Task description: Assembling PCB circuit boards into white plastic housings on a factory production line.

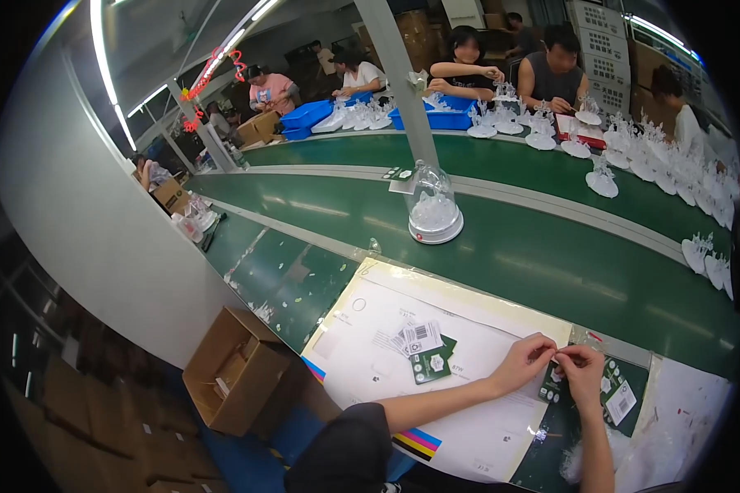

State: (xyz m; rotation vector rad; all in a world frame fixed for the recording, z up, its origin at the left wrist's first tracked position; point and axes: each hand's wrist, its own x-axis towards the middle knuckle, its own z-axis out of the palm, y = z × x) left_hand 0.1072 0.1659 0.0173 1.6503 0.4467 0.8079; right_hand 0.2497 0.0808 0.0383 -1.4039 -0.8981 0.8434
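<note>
My left hand [524,364] and my right hand [582,375] meet over the right side of the white printed sheet [362,320]. Both pinch at fingertips that nearly touch, and whatever is between them is too small to make out. Just below the fingers shows a green card [548,386], partly covered by my right hand; I cannot tell if it hangs or lies flat. Beside my right wrist lie more green and white cards [621,401]. Left of my hands, a loose pile of green cards [434,361] and white barcode cards [419,337] rests on the sheet.
Beyond the sheet, a clear dome on a white base [436,226] stands on the green conveyor [534,246], a card attached near its top. An open cardboard box [234,370] sits at left. Across the belt, people work among blue bins [304,117] and many white figurines [649,156].
</note>
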